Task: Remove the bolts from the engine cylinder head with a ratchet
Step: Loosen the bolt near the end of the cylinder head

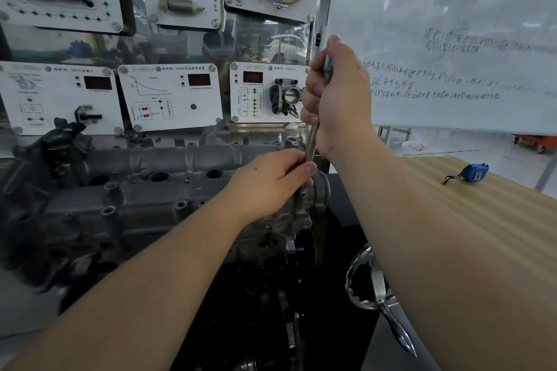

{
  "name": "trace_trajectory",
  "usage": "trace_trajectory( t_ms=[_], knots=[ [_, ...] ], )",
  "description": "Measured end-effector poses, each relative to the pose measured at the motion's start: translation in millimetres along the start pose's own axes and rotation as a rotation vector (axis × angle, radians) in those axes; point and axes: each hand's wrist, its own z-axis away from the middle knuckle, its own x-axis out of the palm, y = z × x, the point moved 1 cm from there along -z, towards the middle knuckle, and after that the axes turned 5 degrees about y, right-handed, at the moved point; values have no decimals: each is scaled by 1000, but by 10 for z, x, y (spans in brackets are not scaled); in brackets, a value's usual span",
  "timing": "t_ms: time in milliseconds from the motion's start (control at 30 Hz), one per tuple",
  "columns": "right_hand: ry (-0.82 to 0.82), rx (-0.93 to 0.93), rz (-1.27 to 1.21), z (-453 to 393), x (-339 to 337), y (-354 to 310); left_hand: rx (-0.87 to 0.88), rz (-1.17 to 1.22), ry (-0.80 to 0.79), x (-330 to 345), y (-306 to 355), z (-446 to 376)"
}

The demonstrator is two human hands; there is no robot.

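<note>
A grey engine cylinder head [168,190] lies across the stand in front of me, with round plug holes and small bolts along its top. A steel ratchet [311,141] stands nearly upright over the head's right end. My right hand [337,96] grips its handle high up. My left hand [271,181] pinches the ratchet's lower end, at the socket, where it meets the head. The bolt under the socket is hidden by my fingers.
Sensor training panels [171,96] hang behind the engine. A whiteboard [452,39] stands at the right rear. A wooden table [494,214] at the right carries a blue tape measure [474,173]. A chrome stand handwheel [370,280] sits below my right forearm.
</note>
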Motion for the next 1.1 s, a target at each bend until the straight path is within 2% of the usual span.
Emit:
trace_trajectory(
  t_ms=[267, 433, 533, 633, 733, 867, 933, 1033, 1100],
  knots=[
    [-44, 64, -33, -44, -13, -8, -6, -1, -12, 2, 0, -2],
    [-303, 337, -113, -131, -25, -84, -22, 8, -29, -6, -18, -10],
    [-359, 386, -108, -150, -15, -113, -4, -4, -19, -8, -22, -11],
    [-298, 324, 45, -87, 22, -107, -10, 23, 10, -1, -24, -22],
    [-109, 204, 227, -30, 56, -150, -31, 46, 24, 12, -12, -34],
    [57, 149, 163, -38, 99, -202, -31, 14, 20, 31, -4, -68],
    [75, 140, 127, -67, 68, -175, -29, 49, -21, 29, -12, -62],
    [-157, 236, 69, -119, 13, -155, -59, 134, -82, -15, 6, -19],
    [-252, 287, 16, -141, -12, -177, -68, 145, -94, -28, 1, -9]
  ],
)
